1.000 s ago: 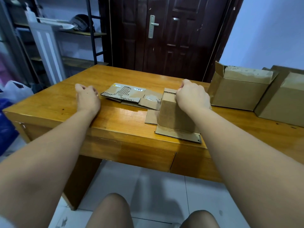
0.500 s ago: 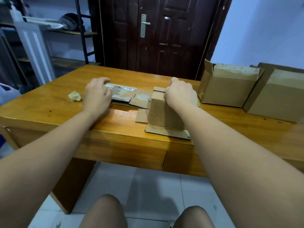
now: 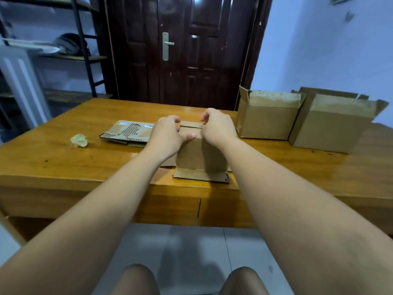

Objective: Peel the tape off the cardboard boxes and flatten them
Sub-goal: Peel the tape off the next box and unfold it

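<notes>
Cardboard box (image 3: 201, 155) stands beneath the hands, left hand (image 3: 168, 133) and right hand (image 3: 219, 126) both gripping its top edge.

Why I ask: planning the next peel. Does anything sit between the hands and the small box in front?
Nothing visible does. The left hand and right hand grip the top of the small box; flattened cardboard lies to its left, open boxes to its right.
</notes>
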The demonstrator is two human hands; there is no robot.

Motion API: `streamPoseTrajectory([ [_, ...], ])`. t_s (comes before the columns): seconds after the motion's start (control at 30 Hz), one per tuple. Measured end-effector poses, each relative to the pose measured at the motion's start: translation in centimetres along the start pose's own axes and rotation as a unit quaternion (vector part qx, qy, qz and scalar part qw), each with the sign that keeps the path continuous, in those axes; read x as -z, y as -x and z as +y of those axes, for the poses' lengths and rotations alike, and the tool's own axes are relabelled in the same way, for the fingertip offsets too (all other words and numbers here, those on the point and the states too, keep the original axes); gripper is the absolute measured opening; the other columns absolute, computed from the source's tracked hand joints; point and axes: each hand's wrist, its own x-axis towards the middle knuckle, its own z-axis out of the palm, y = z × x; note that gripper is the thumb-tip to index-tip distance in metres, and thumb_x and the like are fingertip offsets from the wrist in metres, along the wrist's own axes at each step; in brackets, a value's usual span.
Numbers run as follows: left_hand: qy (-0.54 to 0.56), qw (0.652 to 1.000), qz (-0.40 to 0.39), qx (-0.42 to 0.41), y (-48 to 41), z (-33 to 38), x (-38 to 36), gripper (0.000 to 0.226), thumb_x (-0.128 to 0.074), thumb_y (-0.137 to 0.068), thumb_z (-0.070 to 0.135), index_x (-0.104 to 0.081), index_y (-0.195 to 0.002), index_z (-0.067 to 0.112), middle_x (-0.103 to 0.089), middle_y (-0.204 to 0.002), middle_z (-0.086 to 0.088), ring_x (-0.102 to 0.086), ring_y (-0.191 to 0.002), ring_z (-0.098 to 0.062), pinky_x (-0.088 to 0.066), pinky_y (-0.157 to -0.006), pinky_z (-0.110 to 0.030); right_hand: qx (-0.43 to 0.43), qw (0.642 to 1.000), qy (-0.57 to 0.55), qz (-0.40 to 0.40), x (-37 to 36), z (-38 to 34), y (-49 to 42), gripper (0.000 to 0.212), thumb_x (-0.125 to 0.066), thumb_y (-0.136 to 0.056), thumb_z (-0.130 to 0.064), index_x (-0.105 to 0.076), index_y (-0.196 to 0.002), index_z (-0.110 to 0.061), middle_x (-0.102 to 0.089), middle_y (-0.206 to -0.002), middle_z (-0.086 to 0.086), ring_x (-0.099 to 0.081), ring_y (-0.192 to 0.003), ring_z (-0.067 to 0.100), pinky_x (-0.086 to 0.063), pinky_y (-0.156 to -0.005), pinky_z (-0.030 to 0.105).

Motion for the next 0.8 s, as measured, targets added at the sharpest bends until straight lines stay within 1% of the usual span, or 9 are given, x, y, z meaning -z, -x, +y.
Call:
streamPoseTrajectory([
  [0.13,-0.034,0.999,-0.015,0.03,0.1,0.9,0.3,0.063,-0.072,-0.082,0.037,-0.052,-0.134,0.007,-0.058,-0.131,-0.01,-0.053,-0.119,-0.027,-0.043,-0.099,-0.038,0.054,0.999,-0.002,0.01,0.9,0.8,0.7,0.022,-0.052,-0.095,-0.009,-0.062,-0.113,-0.014,-0.061,-0.117,0.006,-0.056,-0.108,0.023,-0.047,-0.093,0.032],
  [0.23,-0.049,0.998,-0.015,0.04,0.3,1.2,0.3,0.059,-0.07,-0.083,0.037,-0.053,-0.131,0.005,-0.059,-0.128,-0.012,-0.054,-0.117,-0.028,-0.044,-0.094,-0.037,0.005,0.986,0.055,0.157,0.9,2.5,1.1,0.021,-0.048,-0.099,-0.033,-0.057,-0.113,-0.019,-0.059,-0.112,0.003,-0.056,-0.105,0.02,-0.042,-0.102,0.039],
  [0.3,-0.054,0.997,-0.009,0.046,0.4,1.3,0.2,0.049,-0.069,-0.084,0.039,-0.056,-0.12,0.009,-0.062,-0.117,-0.01,-0.056,-0.107,-0.027,-0.044,-0.081,-0.035,-0.069,0.979,-0.051,0.184,0.7,3.4,1.8,0.021,-0.046,-0.099,-0.04,-0.05,-0.104,-0.02,-0.056,-0.103,0.0,-0.055,-0.096,0.015,-0.047,-0.089,0.03],
  [0.37,-0.039,0.998,0.004,0.046,0.5,1.2,0.0,0.041,-0.07,-0.083,0.039,-0.054,-0.109,0.012,-0.06,-0.11,-0.008,-0.054,-0.098,-0.025,-0.043,-0.077,-0.034,-0.118,0.958,-0.185,0.184,0.1,4.0,2.4,0.024,-0.048,-0.098,-0.042,-0.047,-0.101,-0.018,-0.056,-0.098,0.0,-0.054,-0.086,0.011,-0.041,-0.064,0.016],
  [0.4,-0.027,0.999,0.013,0.038,0.7,1.0,-0.2,0.039,-0.07,-0.083,0.038,-0.054,-0.108,0.012,-0.057,-0.11,-0.006,-0.053,-0.098,-0.024,-0.045,-0.079,-0.035,-0.129,0.947,-0.232,0.183,-0.1,4.2,2.8,0.027,-0.048,-0.098,-0.044,-0.047,-0.101,-0.018,-0.056,-0.096,-0.001,-0.054,-0.084,0.01,-0.037,-0.06,0.014],
  [0.5,0.011,0.998,0.055,-0.029,1.3,0.4,-1.1,0.032,-0.068,-0.086,0.034,-0.06,-0.108,0.012,-0.049,-0.109,0.002,-0.05,-0.102,-0.019,-0.043,-0.087,-0.031,-0.124,0.94,-0.282,0.144,-1.4,5.2,4.2,0.04,-0.044,-0.097,-0.051,-0.052,-0.124,-0.022,-0.059,-0.113,-0.002,-0.057,-0.11,0.016,-0.041,-0.081,0.019],
  [0.6,0.032,0.996,0.041,-0.069,1.7,-0.1,-1.5,0.028,-0.063,-0.09,0.032,-0.063,-0.114,0.016,-0.057,-0.112,0.005,-0.052,-0.108,-0.016,-0.04,-0.086,-0.028,-0.12,0.949,-0.275,0.096,-3.0,6.3,5.0,0.064,-0.043,-0.095,-0.056,-0.032,-0.149,-0.024,-0.045,-0.147,0.001,-0.042,-0.134,0.021,-0.038,-0.107,0.036],
  [0.7,0.036,0.995,-0.031,-0.086,1.2,-0.3,-1.2,0.037,-0.055,-0.095,0.036,-0.061,-0.127,0.018,-0.048,-0.144,0.0,-0.038,-0.136,-0.017,-0.032,-0.104,-0.031,-0.124,0.947,-0.288,0.075,-3.2,6.7,4.6,0.077,-0.046,-0.09,-0.061,-0.022,-0.153,-0.025,-0.041,-0.15,0.003,-0.039,-0.138,0.024,-0.038,-0.11,0.041],
  [0.8,-0.005,0.988,-0.098,-0.123,0.7,0.0,-0.8,0.04,-0.056,-0.091,0.045,-0.065,-0.121,0.02,-0.034,-0.152,0.007,-0.03,-0.138,-0.014,-0.032,-0.106,-0.035,-0.122,0.942,-0.303,0.079,-3.2,6.8,4.7,0.083,-0.052,-0.088,-0.059,-0.015,-0.154,-0.024,-0.04,-0.15,0.004,-0.038,-0.138,0.024,-0.037,-0.109,0.038],
])
